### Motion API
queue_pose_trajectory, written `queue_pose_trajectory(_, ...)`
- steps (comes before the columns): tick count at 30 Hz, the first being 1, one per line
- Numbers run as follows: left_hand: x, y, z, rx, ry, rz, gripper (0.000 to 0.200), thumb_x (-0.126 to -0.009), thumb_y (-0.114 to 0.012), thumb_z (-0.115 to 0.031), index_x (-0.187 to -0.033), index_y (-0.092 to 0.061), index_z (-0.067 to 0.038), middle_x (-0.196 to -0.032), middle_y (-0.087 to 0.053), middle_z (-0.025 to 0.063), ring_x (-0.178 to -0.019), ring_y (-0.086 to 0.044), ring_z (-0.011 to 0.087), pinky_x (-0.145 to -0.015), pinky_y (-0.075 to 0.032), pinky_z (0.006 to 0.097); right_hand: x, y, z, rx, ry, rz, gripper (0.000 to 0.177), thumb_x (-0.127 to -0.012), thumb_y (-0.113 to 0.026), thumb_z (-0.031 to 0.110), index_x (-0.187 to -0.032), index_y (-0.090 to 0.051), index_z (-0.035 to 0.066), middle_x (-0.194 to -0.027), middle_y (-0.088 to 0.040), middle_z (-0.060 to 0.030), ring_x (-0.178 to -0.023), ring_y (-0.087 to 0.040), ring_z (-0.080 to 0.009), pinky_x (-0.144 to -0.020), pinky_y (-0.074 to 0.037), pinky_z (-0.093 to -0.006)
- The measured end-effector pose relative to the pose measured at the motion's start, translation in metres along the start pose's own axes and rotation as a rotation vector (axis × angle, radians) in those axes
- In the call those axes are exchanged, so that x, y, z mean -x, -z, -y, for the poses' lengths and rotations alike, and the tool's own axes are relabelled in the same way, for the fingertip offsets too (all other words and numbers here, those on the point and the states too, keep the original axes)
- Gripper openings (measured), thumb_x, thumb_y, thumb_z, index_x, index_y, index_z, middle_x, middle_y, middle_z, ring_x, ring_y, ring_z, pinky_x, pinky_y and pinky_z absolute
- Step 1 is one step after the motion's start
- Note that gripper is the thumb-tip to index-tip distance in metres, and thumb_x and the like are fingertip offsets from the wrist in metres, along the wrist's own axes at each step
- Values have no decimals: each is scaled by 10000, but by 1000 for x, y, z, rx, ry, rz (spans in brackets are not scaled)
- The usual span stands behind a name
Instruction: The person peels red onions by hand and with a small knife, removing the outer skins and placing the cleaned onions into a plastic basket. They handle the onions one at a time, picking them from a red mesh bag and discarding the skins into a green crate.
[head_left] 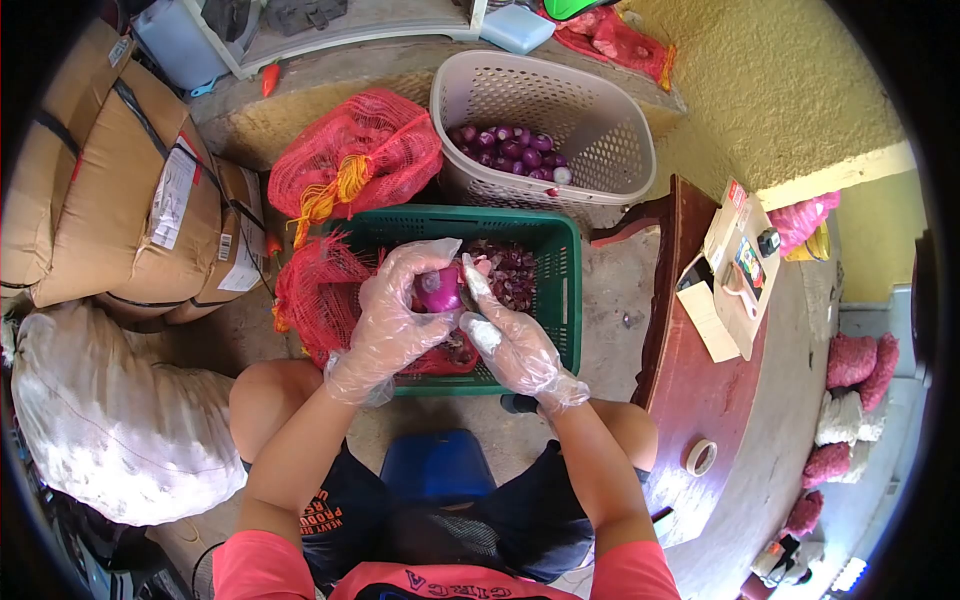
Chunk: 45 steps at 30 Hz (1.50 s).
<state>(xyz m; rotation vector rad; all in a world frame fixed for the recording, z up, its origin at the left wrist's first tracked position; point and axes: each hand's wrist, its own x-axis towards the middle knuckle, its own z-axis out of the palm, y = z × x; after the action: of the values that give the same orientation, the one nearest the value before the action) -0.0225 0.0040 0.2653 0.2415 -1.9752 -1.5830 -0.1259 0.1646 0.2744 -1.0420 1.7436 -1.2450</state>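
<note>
My left hand (395,305), in a clear plastic glove, grips a purple-red onion (438,290) between thumb and fingers. Close against the onion's right side is my right hand (510,340), also gloved, with white wrapping on its thumb and forefinger. Its fingers are closed around something mostly hidden; a small dark sliver shows beside the onion. Below both hands is a green plastic crate (572,300) holding red onions and loose skins (510,270). A red mesh sack (315,300) hangs over the crate's left side.
Peeled onions (510,150) lie in a pale perforated basket (600,170) behind the crate. A full red mesh sack (355,150) stands beside it. Cartons (130,190) and a white sack (120,420) are on the left. On the right, a wooden table (700,420) bears an opened box (735,270) and tape roll (701,457).
</note>
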Motion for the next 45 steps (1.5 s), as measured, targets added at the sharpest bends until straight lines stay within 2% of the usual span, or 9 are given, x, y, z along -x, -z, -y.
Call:
queue_pose_trajectory(3,1,-1,2,-1,29,5,569,-629,-744,107,-1133,-541,-64,-1235,-551,138,-1157,-567,259,-992,-468,362,-1,-1,0,-145,-21,9,568,-947,-486,-38,-1483,-304,3,-1548,-295,-81,-1421,-243,-138,-1146,-168,-258)
queue_pose_trajectory(8,4,-2,10,82,43,3,555,-644,-746,99,-1135,-539,-57,-1260,-544,150,-1166,-561,251,-1000,-462,362,-1,-5,-12,113,69,-86,574,-954,-531,150,-1493,-337,181,-1160,-588,-267,-979,-613,-429,-858,-474,-313)
queue_pose_trajectory(14,5,-4,9,297,104,25,549,-691,-768,58,-1170,-522,-50,-1309,-517,153,-1217,-519,234,-1025,-439,363,-6,0,1,-38,123,-174,520,-969,-492,64,-1473,-363,79,-1398,-511,-170,-1270,-521,-236,-1033,-390,-304)
queue_pose_trajectory(22,7,-1,13,504,241,88,651,-654,-831,2,-1212,-509,-90,-1350,-476,101,-1299,-451,238,-1097,-366,390,-4,2,9,-161,14,-153,514,-972,-477,77,-1472,-359,62,-1481,-424,-141,-1349,-420,-217,-1081,-337,-308)
queue_pose_trajectory(29,8,-1,10,683,387,70,635,-689,-774,50,-1256,-503,-39,-1369,-481,125,-1282,-460,231,-1085,-376,383,-5,8,10,-543,-136,-110,638,-962,-504,125,-1535,-224,137,-1297,-557,-75,-816,-553,-98,-747,-465,-231)
queue_pose_trajectory(35,7,-2,10,668,341,89,595,-750,-732,43,-1290,-490,-28,-1383,-470,119,-1243,-487,209,-1019,-450,351,2,5,22,-505,-277,-7,719,-943,-523,137,-1556,-155,214,-860,-488,22,-611,-405,-75,-573,-393,-239)
queue_pose_trajectory(39,5,-4,-1,671,448,27,539,-792,-711,26,-1283,-494,-19,-1372,-481,129,-1211,-512,200,-988,-474,326,-1,-7,0,-523,-71,-107,596,-951,-516,101,-1504,-300,54,-1281,-522,-7,-979,-478,-36,-858,-402,-184)
queue_pose_trajectory(42,6,-7,5,641,412,2,530,-791,-712,28,-1275,-497,-14,-1363,-489,135,-1195,-523,199,-959,-495,320,1,-6,7,-523,-136,-61,552,-968,-500,128,-1474,-330,-10,-1472,-371,-46,-1142,-409,-52,-993,-330,-207)
queue_pose_trajectory(45,5,-5,0,658,427,0,520,-783,-724,19,-1253,-505,-16,-1358,-491,136,-1209,-512,205,-965,-494,330,-5,-6,8,-303,19,-128,551,-982,-484,120,-1491,-300,19,-1299,-518,-57,-965,-462,-44,-901,-388,-185)
